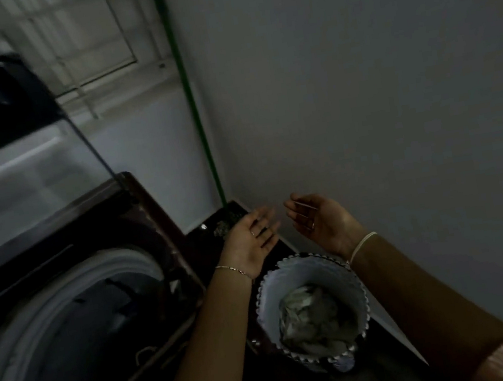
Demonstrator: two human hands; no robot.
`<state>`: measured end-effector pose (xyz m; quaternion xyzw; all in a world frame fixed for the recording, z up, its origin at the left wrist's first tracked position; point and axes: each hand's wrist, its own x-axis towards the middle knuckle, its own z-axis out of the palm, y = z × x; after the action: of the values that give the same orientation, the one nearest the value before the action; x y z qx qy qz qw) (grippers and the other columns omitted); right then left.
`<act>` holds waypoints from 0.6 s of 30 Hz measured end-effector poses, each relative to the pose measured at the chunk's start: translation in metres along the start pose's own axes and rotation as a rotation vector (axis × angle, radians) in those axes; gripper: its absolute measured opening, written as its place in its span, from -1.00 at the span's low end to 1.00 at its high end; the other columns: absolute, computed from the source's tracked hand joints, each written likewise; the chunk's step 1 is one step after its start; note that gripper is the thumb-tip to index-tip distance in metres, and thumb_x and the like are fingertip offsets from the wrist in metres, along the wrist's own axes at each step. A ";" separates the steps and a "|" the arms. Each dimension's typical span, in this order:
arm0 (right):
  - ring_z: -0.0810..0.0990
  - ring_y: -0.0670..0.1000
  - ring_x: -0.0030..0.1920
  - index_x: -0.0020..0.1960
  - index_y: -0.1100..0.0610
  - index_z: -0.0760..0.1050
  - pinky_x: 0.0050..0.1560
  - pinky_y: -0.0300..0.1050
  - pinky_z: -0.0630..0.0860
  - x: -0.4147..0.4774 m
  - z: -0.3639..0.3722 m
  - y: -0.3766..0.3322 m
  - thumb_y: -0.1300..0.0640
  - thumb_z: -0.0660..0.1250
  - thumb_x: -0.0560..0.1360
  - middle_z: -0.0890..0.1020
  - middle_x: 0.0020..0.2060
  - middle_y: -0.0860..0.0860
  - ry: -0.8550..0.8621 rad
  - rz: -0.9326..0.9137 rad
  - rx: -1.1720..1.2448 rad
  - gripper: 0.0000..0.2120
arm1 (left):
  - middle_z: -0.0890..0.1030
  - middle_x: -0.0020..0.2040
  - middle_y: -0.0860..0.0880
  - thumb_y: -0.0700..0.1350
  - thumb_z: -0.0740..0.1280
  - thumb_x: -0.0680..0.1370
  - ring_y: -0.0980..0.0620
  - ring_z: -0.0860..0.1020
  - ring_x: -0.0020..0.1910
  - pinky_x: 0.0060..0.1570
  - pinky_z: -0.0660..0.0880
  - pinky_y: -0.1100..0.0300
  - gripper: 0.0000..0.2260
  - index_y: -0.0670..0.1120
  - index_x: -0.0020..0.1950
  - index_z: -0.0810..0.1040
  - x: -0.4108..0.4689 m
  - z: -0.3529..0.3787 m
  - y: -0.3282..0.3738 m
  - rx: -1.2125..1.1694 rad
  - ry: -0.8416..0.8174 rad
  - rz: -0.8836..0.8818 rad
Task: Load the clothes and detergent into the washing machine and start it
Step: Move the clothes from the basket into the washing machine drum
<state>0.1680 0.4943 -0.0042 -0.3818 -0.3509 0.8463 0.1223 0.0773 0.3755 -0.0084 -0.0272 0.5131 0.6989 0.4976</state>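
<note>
Left hand (252, 239) and right hand (319, 219) hovered above pale round laundry basket with scalloped rim (361, 288), fingers spread and relaxed, holding nothing. Crumpled pale clothes (312, 321) lay deep in basket, just beside dark top-loading washing machine (143, 262), lid up. Cloth probably soft, light, floppy; best gathered as bundle from underneath, both hands.

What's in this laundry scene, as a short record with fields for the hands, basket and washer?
left hand: open, holding nothing, beyond the basket
right hand: open, holding nothing
laundry basket: on the floor, clothes inside
washing machine: lid raised, drum too dark to read
broom: green handle leaning in the corner
</note>
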 end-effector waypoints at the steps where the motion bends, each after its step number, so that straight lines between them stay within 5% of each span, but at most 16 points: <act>1: 0.55 -0.07 -0.08 -0.02 0.09 0.52 -0.14 -0.19 0.42 0.003 -0.020 -0.002 0.11 0.08 0.62 0.61 -0.08 -0.01 0.018 0.019 -0.007 -0.76 | 0.54 0.30 -0.07 -0.03 0.13 0.64 -0.04 0.50 0.24 0.19 0.43 0.13 -0.67 -0.12 0.35 0.47 0.007 0.011 -0.013 0.003 0.012 -0.028; 7: 0.51 -0.03 -0.15 0.28 0.22 0.46 -0.08 -0.16 0.43 0.027 -0.115 0.006 0.12 0.07 0.63 0.58 -0.09 0.04 0.158 0.166 0.002 -0.67 | 0.45 0.39 -0.10 -0.06 0.06 0.67 -0.07 0.40 0.38 0.37 0.30 0.10 -0.65 -0.15 0.39 0.40 0.047 0.045 -0.079 -0.015 0.155 -0.160; 11: 0.50 0.01 -0.20 0.11 0.21 0.49 -0.19 -0.18 0.44 0.050 -0.156 0.024 0.14 0.09 0.62 0.56 -0.13 0.08 0.234 0.253 -0.042 -0.76 | 0.40 0.43 -0.11 -0.08 0.03 0.67 -0.10 0.35 0.42 0.34 0.28 0.11 -0.64 -0.17 0.42 0.35 0.075 0.040 -0.115 -0.051 0.210 -0.214; 14: 0.49 0.00 -0.27 -0.14 0.20 0.52 -0.25 -0.19 0.42 0.075 -0.181 0.045 0.17 0.18 0.58 0.55 -0.25 0.06 0.289 0.327 -0.127 -0.80 | 0.47 0.35 -0.10 -0.07 0.06 0.66 -0.08 0.49 0.25 0.16 0.39 0.15 -0.68 -0.16 0.31 0.46 0.103 0.021 -0.145 -0.009 0.302 -0.245; 18: 0.59 -0.03 -0.44 -0.11 0.21 0.53 -0.45 -0.31 0.47 0.133 -0.211 0.099 0.20 0.19 0.58 0.63 -0.44 0.03 0.312 0.377 -0.149 -0.82 | 0.56 0.13 -0.06 -0.10 0.05 0.66 0.00 0.52 -0.02 -0.20 0.47 0.25 -0.72 -0.11 0.25 0.48 0.154 -0.019 -0.197 0.014 0.388 -0.340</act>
<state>0.2386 0.5914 -0.2445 -0.5741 -0.3119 0.7569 -0.0134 0.1337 0.4600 -0.2374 -0.2430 0.5917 0.5835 0.5004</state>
